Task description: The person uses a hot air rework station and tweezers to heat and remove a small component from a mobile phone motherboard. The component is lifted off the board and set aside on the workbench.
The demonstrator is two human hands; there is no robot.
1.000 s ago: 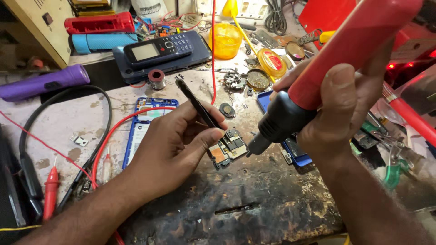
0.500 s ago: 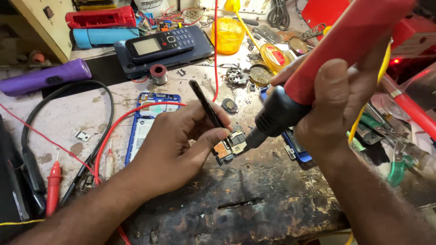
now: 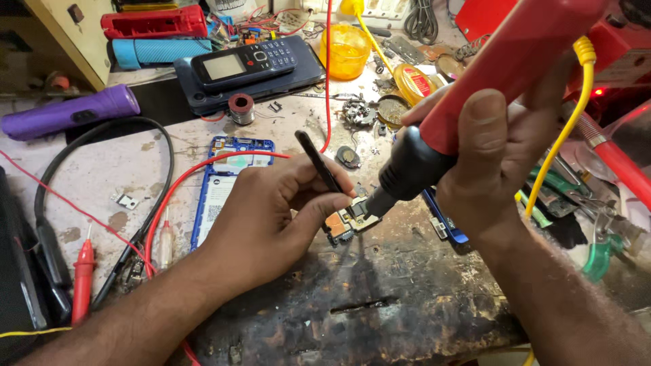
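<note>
I'm looking down at my left hand (image 3: 271, 217), which is curled closed and pinching black tweezers (image 3: 319, 163) between thumb and fingers, the tips pointing down at a small circuit board (image 3: 346, 222) lying on the scorched bench (image 3: 380, 298) just beyond my fingertips. My right hand (image 3: 488, 156) is wrapping tight around a red hot-air handle (image 3: 515, 54), its dark nozzle (image 3: 400, 179) angling down onto the board; whether the tip is actually touching I can't quite tell. Just left of my left hand a blue phone frame (image 3: 227, 179) is lying flat, with a red wire (image 3: 203, 169) arcing over it. Farther out past the left hand, a solder spool (image 3: 239, 108) is standing before a black keypad phone (image 3: 247, 64), and a purple torch (image 3: 68, 112) is lying off to the left
</note>
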